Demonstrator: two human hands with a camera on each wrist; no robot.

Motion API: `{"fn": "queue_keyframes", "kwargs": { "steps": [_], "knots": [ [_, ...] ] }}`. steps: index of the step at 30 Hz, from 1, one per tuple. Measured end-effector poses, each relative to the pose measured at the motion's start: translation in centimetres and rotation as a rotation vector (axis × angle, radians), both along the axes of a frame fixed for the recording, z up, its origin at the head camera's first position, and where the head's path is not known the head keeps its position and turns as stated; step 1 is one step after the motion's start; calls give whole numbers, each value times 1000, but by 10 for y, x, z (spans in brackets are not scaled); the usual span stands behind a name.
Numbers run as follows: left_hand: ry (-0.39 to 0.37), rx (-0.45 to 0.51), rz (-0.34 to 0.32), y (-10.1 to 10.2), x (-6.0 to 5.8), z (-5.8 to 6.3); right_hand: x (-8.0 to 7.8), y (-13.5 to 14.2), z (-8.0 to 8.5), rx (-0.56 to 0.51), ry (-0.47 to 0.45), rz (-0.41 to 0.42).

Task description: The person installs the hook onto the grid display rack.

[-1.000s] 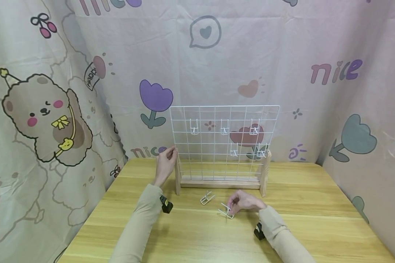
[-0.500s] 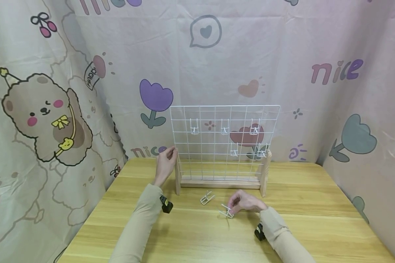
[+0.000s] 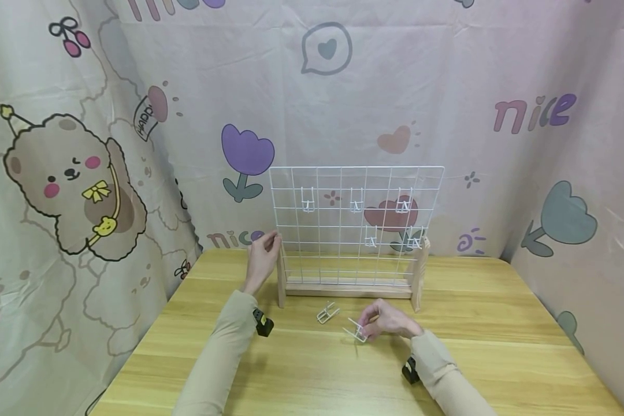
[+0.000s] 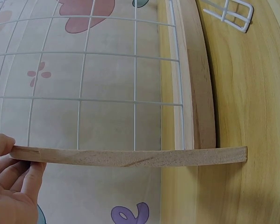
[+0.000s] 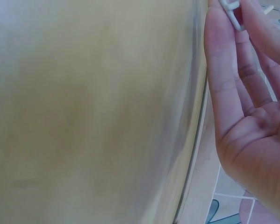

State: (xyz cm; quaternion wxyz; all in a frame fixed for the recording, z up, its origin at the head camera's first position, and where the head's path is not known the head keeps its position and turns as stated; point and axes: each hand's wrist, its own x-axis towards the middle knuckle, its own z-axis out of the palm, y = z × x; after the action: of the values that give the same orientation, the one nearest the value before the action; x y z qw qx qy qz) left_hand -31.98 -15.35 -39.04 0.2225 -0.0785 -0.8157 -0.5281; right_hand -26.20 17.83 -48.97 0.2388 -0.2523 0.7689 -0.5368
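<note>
My left hand (image 3: 262, 254) pinches the top of the left wooden post (image 4: 130, 157) of a stand, thumb on one side and fingers on the other in the left wrist view. The stand holds up a white wire grid panel (image 3: 330, 226). Low over the table, in front of the stand, my right hand (image 3: 387, 319) pinches a white wire hook (image 3: 361, 337) between thumb and fingertips, its two prongs pointing up and left. Only a bit of this hook shows at the top of the right wrist view. A second white wire hook (image 3: 327, 313) lies on the table to its left.
Several white hooks hang on the grid, among them an upper left hook (image 3: 308, 205) and a lower right hook (image 3: 413, 242). The wooden base bar (image 3: 348, 289) runs between the posts. Behind the wooden table (image 3: 301, 375) hangs a printed curtain (image 3: 322, 110).
In my right hand the wire hook has risen a little and tilted, its prongs now higher. My left hand stays at the post.
</note>
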Motion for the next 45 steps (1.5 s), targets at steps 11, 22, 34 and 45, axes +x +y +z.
{"fn": "queue_keyframes", "kwargs": {
  "steps": [11,22,34,45],
  "knots": [
    [11,0,-4,1,-1,0,2,-5,1,-19,36,-47],
    [23,-5,-4,0,-1,-1,6,-16,7,-56,71,-130],
    [22,-1,-6,-1,-4,-2,6,-25,13,-175,175,-223],
    [12,-2,-5,-1,-2,-2,2,-41,21,-322,125,-329]
  ]
}}
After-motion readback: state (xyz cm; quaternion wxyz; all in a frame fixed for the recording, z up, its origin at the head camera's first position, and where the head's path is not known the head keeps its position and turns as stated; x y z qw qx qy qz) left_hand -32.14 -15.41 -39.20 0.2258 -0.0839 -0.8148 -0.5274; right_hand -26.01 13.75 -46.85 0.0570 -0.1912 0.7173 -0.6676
